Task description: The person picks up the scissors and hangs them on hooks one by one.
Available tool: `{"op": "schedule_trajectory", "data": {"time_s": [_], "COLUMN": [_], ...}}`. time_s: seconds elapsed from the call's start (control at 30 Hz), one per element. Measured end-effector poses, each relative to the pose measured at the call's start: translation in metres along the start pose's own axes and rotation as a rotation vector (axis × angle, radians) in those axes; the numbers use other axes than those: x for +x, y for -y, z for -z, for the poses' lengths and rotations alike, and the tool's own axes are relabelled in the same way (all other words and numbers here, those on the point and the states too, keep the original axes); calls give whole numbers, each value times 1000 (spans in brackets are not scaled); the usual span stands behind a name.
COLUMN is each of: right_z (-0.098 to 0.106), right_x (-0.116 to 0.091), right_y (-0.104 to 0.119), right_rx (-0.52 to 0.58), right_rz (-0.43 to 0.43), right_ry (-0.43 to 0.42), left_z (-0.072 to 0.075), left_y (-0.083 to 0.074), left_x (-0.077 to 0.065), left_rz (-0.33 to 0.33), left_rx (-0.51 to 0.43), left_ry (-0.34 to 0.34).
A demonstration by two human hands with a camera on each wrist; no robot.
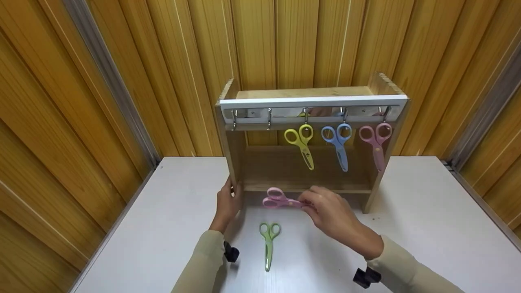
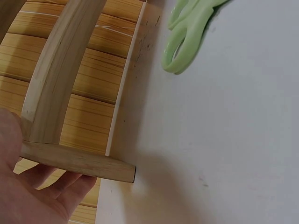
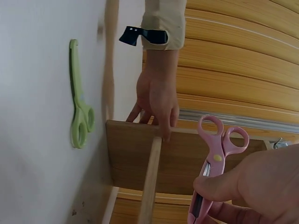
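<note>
My right hand (image 1: 331, 211) pinches a pair of pink scissors (image 1: 278, 199) by the blades, its handle loops pointing left in the head view. With my left hand (image 1: 228, 202) I grip the left side panel of a wooden rack (image 1: 238, 162); in the left wrist view the fingers (image 2: 77, 193) wrap around the panel's edge. Green scissors (image 1: 268, 244) lie on the white table in front of the rack. From the rack's hooks hang yellow scissors (image 1: 302, 144), blue scissors (image 1: 338, 146) and another pink pair (image 1: 376, 144). The two leftmost hooks (image 1: 269, 118) hold nothing.
The rack stands on a white table (image 1: 175, 244) near a wood-panelled wall (image 1: 195, 81). A metal-faced rail (image 1: 287, 113) carries the hooks across its top front. A lower shelf (image 1: 301, 167) spans between the side panels.
</note>
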State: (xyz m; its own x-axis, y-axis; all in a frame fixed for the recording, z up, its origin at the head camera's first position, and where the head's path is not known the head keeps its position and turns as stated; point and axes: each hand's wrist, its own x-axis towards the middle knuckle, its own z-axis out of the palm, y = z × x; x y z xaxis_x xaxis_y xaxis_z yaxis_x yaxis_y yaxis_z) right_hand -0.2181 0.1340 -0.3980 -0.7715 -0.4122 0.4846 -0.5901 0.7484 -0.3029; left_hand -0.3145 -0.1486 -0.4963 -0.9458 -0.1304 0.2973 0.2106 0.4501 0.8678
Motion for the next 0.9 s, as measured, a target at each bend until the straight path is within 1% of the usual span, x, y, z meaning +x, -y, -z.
{"op": "schedule_trajectory", "data": {"time_s": [0.1, 0.2, 0.4, 0.5, 0.67, 0.8, 0.9], "right_z": [5, 8, 13, 13, 10, 6, 3], "right_x": [9, 17, 32, 39, 51, 59, 64], "right_y": [5, 10, 19, 23, 29, 33, 36], "right_rx": [52, 131, 274, 336, 416, 472, 506], "right_rz": [6, -4, 0, -3, -13, -42, -73], "right_ry": [-48, -87, -175, -220, -286, -322, -337], "left_z": [0, 0, 1, 1, 1, 0, 0], "left_y": [0, 0, -2, -3, -3, -2, -2], "left_x": [1, 1, 2, 1, 2, 1, 0], "left_rz": [-8, -1, 5, 22, 29, 33, 13], "left_rx": [9, 8, -3, -4, 1, -4, 2], "left_ry": [-12, -16, -10, 0, 1, 10, 6]}}
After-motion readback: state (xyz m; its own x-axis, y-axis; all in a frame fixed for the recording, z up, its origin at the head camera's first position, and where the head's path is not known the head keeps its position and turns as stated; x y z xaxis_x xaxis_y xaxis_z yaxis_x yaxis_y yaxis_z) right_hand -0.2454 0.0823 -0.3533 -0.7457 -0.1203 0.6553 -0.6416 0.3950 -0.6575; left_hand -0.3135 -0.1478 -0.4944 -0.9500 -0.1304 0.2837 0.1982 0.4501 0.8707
